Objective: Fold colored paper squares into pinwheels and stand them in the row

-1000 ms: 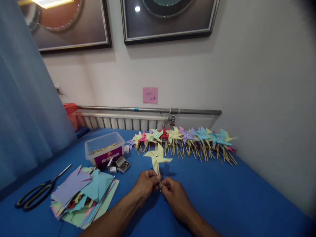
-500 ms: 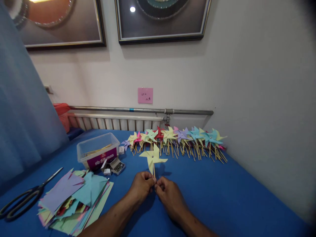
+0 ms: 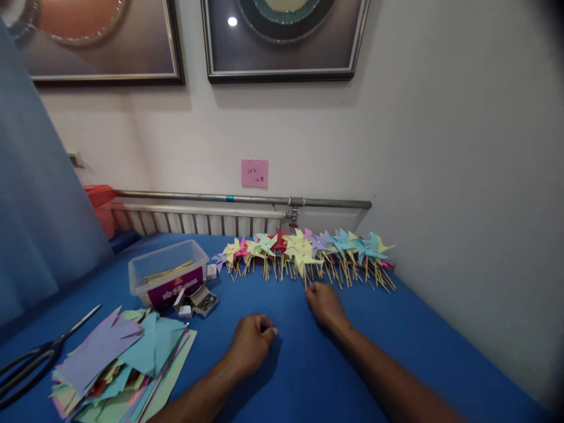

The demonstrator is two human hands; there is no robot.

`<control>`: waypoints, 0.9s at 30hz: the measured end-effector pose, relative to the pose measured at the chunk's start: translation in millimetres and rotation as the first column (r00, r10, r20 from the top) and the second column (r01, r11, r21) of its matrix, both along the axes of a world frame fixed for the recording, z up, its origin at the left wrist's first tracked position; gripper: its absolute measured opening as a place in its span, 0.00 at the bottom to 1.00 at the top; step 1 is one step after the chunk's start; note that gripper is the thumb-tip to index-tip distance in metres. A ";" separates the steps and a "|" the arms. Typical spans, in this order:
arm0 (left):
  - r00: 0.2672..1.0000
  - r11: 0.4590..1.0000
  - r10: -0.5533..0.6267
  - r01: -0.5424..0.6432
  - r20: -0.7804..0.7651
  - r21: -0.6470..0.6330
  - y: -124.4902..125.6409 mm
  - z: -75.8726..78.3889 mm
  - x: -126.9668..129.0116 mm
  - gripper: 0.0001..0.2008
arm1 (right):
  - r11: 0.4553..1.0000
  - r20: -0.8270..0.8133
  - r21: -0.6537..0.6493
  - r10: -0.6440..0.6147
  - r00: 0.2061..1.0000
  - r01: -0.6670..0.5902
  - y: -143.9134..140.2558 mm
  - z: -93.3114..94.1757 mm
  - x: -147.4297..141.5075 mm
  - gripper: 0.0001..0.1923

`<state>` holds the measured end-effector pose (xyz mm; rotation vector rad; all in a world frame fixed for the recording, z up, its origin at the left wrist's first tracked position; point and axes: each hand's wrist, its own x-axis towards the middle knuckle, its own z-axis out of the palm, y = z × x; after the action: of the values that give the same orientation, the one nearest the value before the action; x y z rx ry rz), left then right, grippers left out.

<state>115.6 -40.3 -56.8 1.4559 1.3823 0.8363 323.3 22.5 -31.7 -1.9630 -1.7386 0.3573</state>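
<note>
My right hand (image 3: 325, 304) is closed on the lower end of the wooden stick of a pale yellow pinwheel (image 3: 303, 256). This pinwheel stands upright in front of a long row of finished paper pinwheels (image 3: 341, 242) and overlaps some of them. My left hand (image 3: 254, 341) rests over the blue cloth in the middle, its fingers curled in and nothing visible in them. Left of it lies a pile of cut coloured paper (image 3: 154, 343). A small opened box of metal pins (image 3: 204, 301) sits beyond the pile.
A clear plastic tub (image 3: 168, 264) holding wooden sticks stands at the left, beside a small white box (image 3: 212, 271). Black-handled scissors (image 3: 48, 352) lie at the far left. Behind the blue-covered table (image 3: 423, 352) are a radiator (image 3: 198, 222), a metal pipe (image 3: 259, 200) and the wall.
My right hand has carried the yellow pinwheel forward and right to the row. My left hand has let go of its stick and stays near its former place. The view has shifted slightly.
</note>
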 end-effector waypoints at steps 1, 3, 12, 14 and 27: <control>1.000 1.000 -0.008 0.008 -0.022 0.012 0.1 -0.9 -0.1 0.06 | 0.999 0.030 0.003 -0.033 0.999 0.033 10.1 4.1 8.9 0.13; 0.999 0.999 -0.014 0.016 -0.053 0.030 0.4 -2.2 -0.4 0.06 | 0.997 0.083 0.009 -0.078 0.993 0.078 28.2 10.7 24.2 0.14; 0.994 0.997 -0.024 0.031 -0.107 0.066 -0.4 -2.4 -1.3 0.07 | 0.985 0.180 0.021 -0.170 0.969 0.169 64.8 3.8 38.1 0.17; 0.993 0.997 -0.022 0.030 -0.116 0.069 -0.7 -1.8 -1.4 0.07 | 0.984 0.177 0.022 -0.176 0.968 0.175 67.7 1.8 35.9 0.16; 0.994 0.996 -0.006 0.015 -0.106 0.090 -1.2 -2.9 -0.4 0.06 | 0.964 -0.056 0.235 -0.114 0.992 0.124 17.2 7.5 6.4 0.16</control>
<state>115.2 -41.5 -59.7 1.5960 1.4298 0.8346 329.8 39.7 -24.2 -1.8613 -1.5495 0.1383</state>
